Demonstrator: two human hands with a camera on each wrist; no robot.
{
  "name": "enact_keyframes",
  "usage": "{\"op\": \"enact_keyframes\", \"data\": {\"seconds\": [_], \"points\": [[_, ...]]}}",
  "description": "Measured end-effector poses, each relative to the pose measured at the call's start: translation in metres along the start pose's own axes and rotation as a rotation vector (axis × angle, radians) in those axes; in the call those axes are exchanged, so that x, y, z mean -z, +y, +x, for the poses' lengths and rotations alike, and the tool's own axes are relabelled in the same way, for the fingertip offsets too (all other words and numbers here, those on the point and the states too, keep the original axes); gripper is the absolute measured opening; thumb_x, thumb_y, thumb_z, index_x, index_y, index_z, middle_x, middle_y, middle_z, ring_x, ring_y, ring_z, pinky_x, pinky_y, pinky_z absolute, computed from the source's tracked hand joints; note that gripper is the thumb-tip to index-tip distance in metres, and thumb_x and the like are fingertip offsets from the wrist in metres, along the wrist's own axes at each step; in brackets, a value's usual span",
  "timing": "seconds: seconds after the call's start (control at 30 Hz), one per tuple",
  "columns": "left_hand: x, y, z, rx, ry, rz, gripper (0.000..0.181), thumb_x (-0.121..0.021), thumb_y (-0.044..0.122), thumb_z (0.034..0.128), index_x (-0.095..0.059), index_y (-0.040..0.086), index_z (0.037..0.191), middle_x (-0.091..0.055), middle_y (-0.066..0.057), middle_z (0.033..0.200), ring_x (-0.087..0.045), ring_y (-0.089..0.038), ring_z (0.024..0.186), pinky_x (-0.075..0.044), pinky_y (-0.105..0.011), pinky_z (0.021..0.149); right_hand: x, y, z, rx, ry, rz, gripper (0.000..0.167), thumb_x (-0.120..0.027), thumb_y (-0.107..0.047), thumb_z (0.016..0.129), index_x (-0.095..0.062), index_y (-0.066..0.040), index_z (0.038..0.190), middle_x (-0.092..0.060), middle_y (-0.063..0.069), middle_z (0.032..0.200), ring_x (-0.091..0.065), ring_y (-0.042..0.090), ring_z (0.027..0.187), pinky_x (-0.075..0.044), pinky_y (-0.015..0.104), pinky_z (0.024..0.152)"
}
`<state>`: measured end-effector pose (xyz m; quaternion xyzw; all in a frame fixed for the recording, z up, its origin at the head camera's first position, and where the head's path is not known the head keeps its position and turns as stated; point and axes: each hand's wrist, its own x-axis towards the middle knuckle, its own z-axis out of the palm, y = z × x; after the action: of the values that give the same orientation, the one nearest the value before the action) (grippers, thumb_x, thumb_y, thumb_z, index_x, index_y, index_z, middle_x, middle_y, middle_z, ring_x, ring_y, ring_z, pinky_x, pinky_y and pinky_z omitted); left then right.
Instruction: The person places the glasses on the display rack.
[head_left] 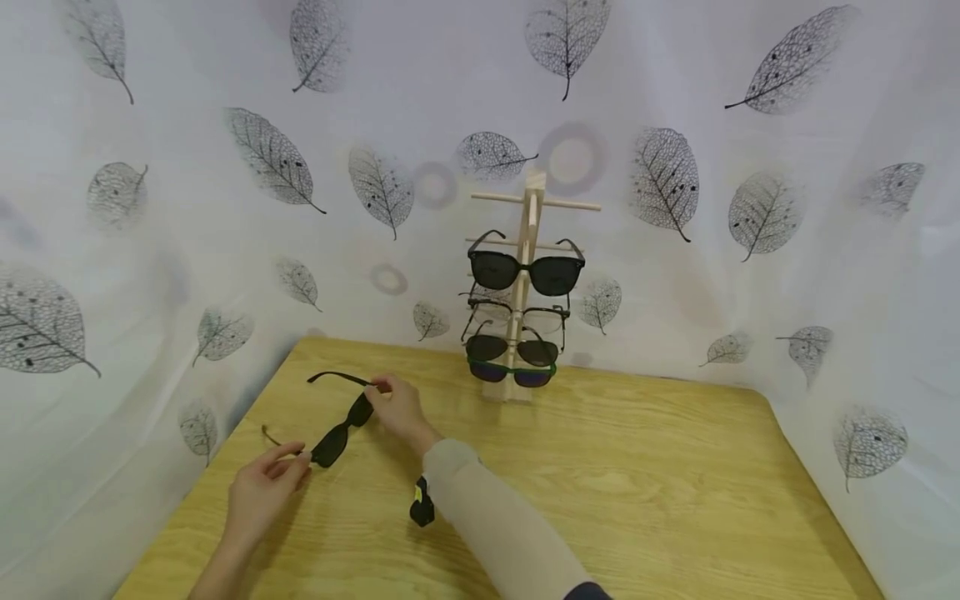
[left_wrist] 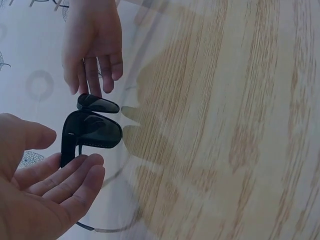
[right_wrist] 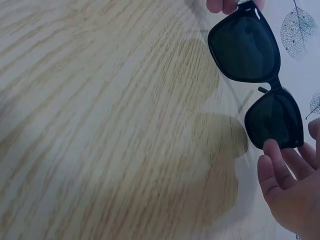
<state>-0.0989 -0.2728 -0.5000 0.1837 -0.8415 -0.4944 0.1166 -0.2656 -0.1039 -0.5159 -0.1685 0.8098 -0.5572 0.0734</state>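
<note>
Both hands hold a pair of black sunglasses [head_left: 332, 447] above the left part of the wooden table, with the temples spread and pointing away from me. The left hand [head_left: 262, 487] holds the near corner of the frame by the hinge; in the left wrist view its fingers [left_wrist: 80, 180] are bent around the temple. At the far corner, the right hand [head_left: 399, 410] pinches the frame. Its fingertips [right_wrist: 271, 150] touch the lower edge of a lens in the right wrist view. The dark lenses face toward me and to the right.
A wooden display stand [head_left: 527, 218] at the table's back edge carries several glasses, including large black sunglasses [head_left: 555, 275] and green-rimmed ones [head_left: 531, 378]. Leaf-printed curtain [head_left: 480, 75] surrounds the table [head_left: 637, 492]. A small black piece [head_left: 422, 502] shows beside the right sleeve.
</note>
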Motion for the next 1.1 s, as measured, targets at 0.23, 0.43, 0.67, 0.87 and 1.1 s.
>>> {"op": "enact_keyframes", "data": {"seconds": [0.23,0.43,0.67,0.87,1.1], "points": [[-0.001,-0.002,0.002,0.027,0.021,-0.090,0.037,-0.071,0.018,0.1021,-0.069,-0.005,0.131,-0.081,-0.003,0.079,-0.075,-0.001,0.066,-0.057,-0.014,0.064,0.001,0.001,-0.001,0.024,0.079,0.032,0.014,-0.068,-0.020,0.102,-0.075,-0.008,0.104,-0.076,0.005,0.102,-0.066,0.009,0.093,-0.056,0.023,0.080],[-0.002,-0.005,0.005,0.043,0.020,-0.133,0.037,-0.071,0.016,0.1017,-0.069,-0.007,0.131,-0.080,0.002,0.077,-0.075,-0.003,0.066,-0.060,-0.018,0.064,0.003,0.002,0.000,0.008,0.065,0.099,0.007,-0.068,-0.012,0.099,-0.072,-0.006,0.100,-0.070,0.000,0.090,-0.061,0.003,0.067,-0.052,0.018,0.056],[-0.001,-0.007,0.005,0.048,0.021,-0.129,0.037,-0.071,0.016,0.1017,-0.069,-0.007,0.132,-0.081,0.004,0.078,-0.075,-0.003,0.067,-0.061,-0.018,0.065,0.007,0.002,-0.001,-0.070,0.043,0.155,0.009,-0.071,-0.017,0.099,-0.075,-0.010,0.102,-0.069,0.002,0.088,-0.064,0.009,0.066,-0.050,0.020,0.055],[0.000,-0.008,0.003,0.037,0.015,-0.165,0.038,-0.072,0.015,0.1010,-0.068,-0.009,0.130,-0.079,0.013,0.077,-0.075,-0.002,0.067,-0.062,-0.019,0.066,0.011,0.002,-0.003,-0.034,-0.002,0.151,0.015,-0.069,-0.013,0.098,-0.075,-0.006,0.110,-0.073,0.007,0.090,-0.074,0.033,0.075,-0.048,0.018,0.054],[0.003,-0.004,0.002,0.026,-0.017,-0.186,0.037,-0.071,0.014,0.1015,-0.068,-0.010,0.129,-0.080,0.008,0.077,-0.077,-0.006,0.069,-0.063,-0.022,0.067,0.016,0.005,-0.005,-0.035,-0.072,0.104,0.021,-0.063,-0.013,0.101,-0.079,-0.009,0.114,-0.076,0.007,0.091,-0.076,0.037,0.077,-0.045,0.019,0.052]]}}
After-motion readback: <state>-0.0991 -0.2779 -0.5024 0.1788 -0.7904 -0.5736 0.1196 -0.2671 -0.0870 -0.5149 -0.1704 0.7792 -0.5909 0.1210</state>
